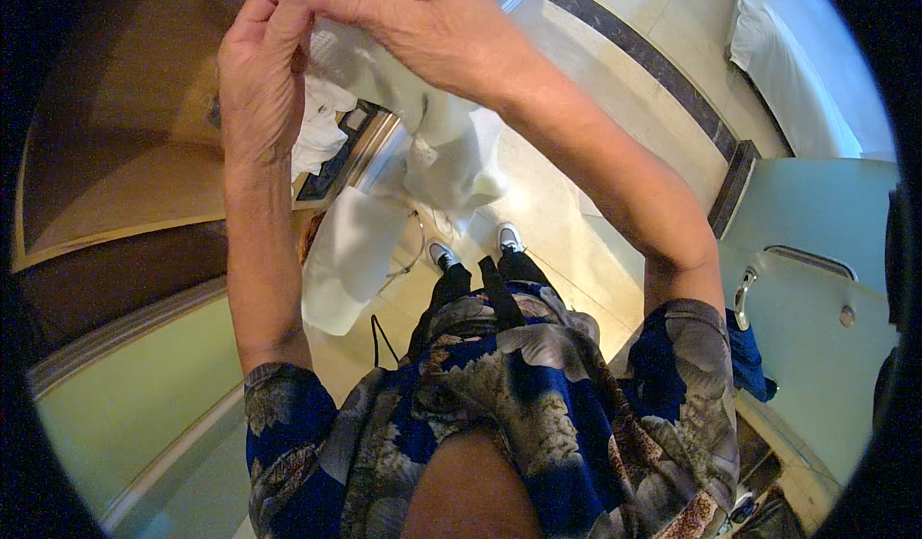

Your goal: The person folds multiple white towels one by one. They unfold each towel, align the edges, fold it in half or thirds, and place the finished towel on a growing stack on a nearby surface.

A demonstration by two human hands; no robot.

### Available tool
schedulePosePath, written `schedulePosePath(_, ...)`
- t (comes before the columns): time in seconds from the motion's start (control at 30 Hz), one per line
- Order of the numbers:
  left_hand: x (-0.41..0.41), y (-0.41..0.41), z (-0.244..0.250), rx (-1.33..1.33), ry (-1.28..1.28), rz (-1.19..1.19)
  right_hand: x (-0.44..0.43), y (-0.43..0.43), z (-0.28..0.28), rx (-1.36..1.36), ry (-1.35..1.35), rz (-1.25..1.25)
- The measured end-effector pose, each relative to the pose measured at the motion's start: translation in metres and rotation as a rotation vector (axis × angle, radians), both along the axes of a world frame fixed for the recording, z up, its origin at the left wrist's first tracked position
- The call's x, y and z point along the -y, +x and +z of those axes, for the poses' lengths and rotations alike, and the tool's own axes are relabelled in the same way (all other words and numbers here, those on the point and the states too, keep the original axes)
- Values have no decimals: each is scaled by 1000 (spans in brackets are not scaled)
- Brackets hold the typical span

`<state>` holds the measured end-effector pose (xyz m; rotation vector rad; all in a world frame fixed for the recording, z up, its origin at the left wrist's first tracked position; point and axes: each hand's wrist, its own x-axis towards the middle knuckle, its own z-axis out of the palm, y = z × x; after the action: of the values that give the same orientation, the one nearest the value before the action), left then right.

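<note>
Both my hands are raised at the top edge of the view and pinch the upper edge of a white cloth (pixel 346 46). My left hand (pixel 263 71) grips it with thumb and fingers, and my right hand (pixel 418 28) holds it just beside. The two thumbs nearly touch. The cloth hangs down below my hands in loose folds, its lower part (pixel 457 161) above the floor. Its top is cut off by the frame, so I cannot see all of it.
Left lies a brown wooden surface (pixel 130 186), with crumpled white cloth (pixel 320 132) on a dark tray (pixel 342 154) beyond my wrist. Below stands a pale translucent object (pixel 353 262). At right is a frosted glass door (pixel 807 265) with a metal handle (pixel 744 298). White sheeting (pixel 785 71) hangs farther off.
</note>
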<state>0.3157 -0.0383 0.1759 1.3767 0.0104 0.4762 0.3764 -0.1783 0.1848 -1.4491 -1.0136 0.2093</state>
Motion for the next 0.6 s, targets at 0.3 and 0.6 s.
schedulePosePath(0.3,24,-27,22,83,-30,76,26,-7,-23,-306,42,37)
schedulePosePath(0.6,-30,-53,51,363,-30,-526,-29,-5,-92,222,-380,546)
